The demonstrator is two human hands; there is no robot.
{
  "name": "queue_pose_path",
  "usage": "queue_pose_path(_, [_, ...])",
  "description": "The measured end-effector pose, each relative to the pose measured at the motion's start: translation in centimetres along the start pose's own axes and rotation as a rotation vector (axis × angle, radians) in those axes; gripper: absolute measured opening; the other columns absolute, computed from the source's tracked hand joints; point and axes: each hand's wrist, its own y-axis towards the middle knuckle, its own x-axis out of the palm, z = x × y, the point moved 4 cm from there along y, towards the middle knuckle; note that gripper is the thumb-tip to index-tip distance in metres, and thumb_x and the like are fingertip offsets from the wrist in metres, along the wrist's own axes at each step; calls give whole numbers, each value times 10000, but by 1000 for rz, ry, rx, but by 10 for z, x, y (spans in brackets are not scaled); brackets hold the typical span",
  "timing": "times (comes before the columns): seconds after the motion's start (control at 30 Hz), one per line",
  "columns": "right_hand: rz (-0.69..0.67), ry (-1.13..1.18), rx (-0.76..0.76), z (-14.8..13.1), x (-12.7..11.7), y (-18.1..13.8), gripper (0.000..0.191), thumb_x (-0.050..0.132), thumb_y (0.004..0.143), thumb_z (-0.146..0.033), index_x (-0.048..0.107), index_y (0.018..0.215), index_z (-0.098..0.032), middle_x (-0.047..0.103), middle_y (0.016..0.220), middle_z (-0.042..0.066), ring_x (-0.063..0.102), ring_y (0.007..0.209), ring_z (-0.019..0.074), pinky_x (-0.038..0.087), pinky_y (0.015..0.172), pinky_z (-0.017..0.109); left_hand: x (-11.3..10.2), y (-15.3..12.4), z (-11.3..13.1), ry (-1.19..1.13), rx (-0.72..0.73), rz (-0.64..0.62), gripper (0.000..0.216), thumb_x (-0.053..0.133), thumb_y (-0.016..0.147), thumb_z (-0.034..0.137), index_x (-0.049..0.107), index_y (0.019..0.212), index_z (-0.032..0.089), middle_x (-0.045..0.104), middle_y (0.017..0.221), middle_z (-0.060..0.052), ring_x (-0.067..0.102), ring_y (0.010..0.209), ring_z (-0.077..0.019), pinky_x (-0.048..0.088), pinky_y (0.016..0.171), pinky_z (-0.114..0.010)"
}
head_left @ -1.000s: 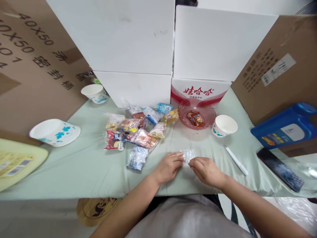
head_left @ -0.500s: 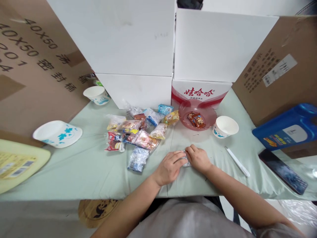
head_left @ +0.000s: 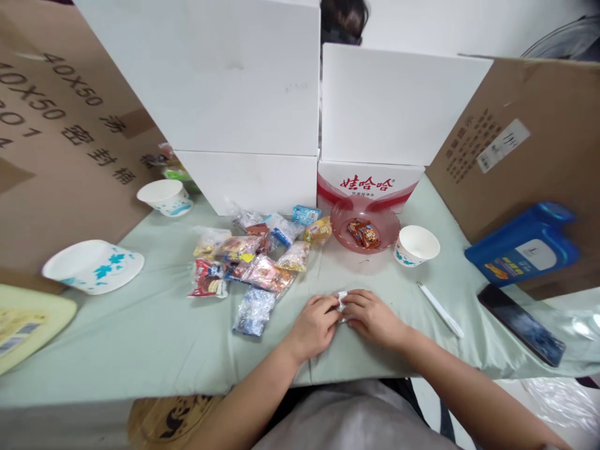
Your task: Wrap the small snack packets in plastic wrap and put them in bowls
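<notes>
My left hand (head_left: 313,326) and my right hand (head_left: 372,319) meet at the near middle of the pale green table (head_left: 154,337), fingers curled together on a small clear wrapper (head_left: 342,301). Only a scrap of the wrapper shows between the fingertips. To the left of my hands lies a pile of several wrapped snacks (head_left: 255,259), the nearest a blue and silver packet (head_left: 253,310). Beyond my hands stands a pink plastic bowl (head_left: 387,230) with two wrapped sweets (head_left: 362,232) in it.
A paper cup (head_left: 416,245) and a white pen (head_left: 439,309) lie right of my hands, then a black phone (head_left: 520,324) and a blue container (head_left: 522,245). A paper bowl (head_left: 91,265) and another cup (head_left: 165,197) sit left. White and cardboard boxes (head_left: 398,106) wall the table.
My hands have closed in together over the clear wrapper, which was spread out and plainly visible a second ago and is now bunched small between my fingers. The view has tilted down slightly.
</notes>
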Motion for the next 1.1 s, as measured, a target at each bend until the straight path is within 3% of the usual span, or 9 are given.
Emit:
queue_pose_path(0.13, [42,8,26,9,-16,-10,241,482,917,-130,668,1028,-234,698,1065,80,617,1009,209,520,862,375,-6,-5,-7,15,-93,158,281,451,787,28,625,939,189,635,971,-79,598,941,-215,507,839,-379])
queue_pose_path(0.3, [402,-274,351,71,-106,-10,256,440,952,-264,679,1036,-225,681,1100,118,588,1090,251,459,962,422,-1,-5,-13,-1,-106,116,266,446,761,19,612,884,187,616,926,-69,566,870,-202,503,771,-352])
queue_pose_path(0.37, [315,-417,612,103,-133,-3,304,428,950,-279,676,1088,-171,661,1153,154,563,1133,277,429,979,424,1,-2,-14,2,-101,87,264,450,753,17,613,873,187,612,920,-67,555,883,-206,495,782,-355])
queue_pose_path(0.4, [168,-444,748,119,-138,2,332,424,949,-286,666,1134,-156,645,1192,166,562,1134,284,433,957,415,2,-1,-15,4,-100,75,262,451,750,16,613,867,186,608,915,-66,549,883,-207,492,784,-355])
queue_pose_path(0.5, [-207,-374,906,154,-135,18,313,487,919,-301,704,1105,-175,694,1108,139,637,975,254,468,825,347,2,1,-16,6,-108,59,254,454,751,14,613,856,182,601,906,-64,538,882,-206,485,789,-350])
queue_pose_path(0.67, [-428,-274,894,173,-118,37,223,555,866,-234,764,880,-156,738,890,102,654,770,189,450,728,282,4,1,-18,21,-112,52,224,463,781,32,618,847,178,602,899,-66,537,878,-202,484,793,-339])
queue_pose_path(0.8, [-353,-343,909,158,-126,31,336,475,906,-304,720,1079,-153,711,1051,146,645,899,250,440,731,326,4,1,-15,39,-94,69,220,471,781,37,625,864,170,616,904,-73,551,876,-202,494,797,-339])
queue_pose_path(0.93, [-49,-395,850,126,-138,-6,407,370,934,-418,657,1139,-217,664,1196,97,616,994,239,434,741,329,-21,-7,0,149,-146,202,218,497,812,78,630,946,188,625,996,-83,562,981,-226,479,888,-390])
queue_pose_path(1.1, [52,-272,714,120,-111,-93,377,489,831,-552,681,962,-255,719,1003,80,653,877,257,483,777,380,-74,-50,-6,549,-559,400,290,640,807,249,633,1088,181,526,1240,-167,456,1208,-380,404,980,-573])
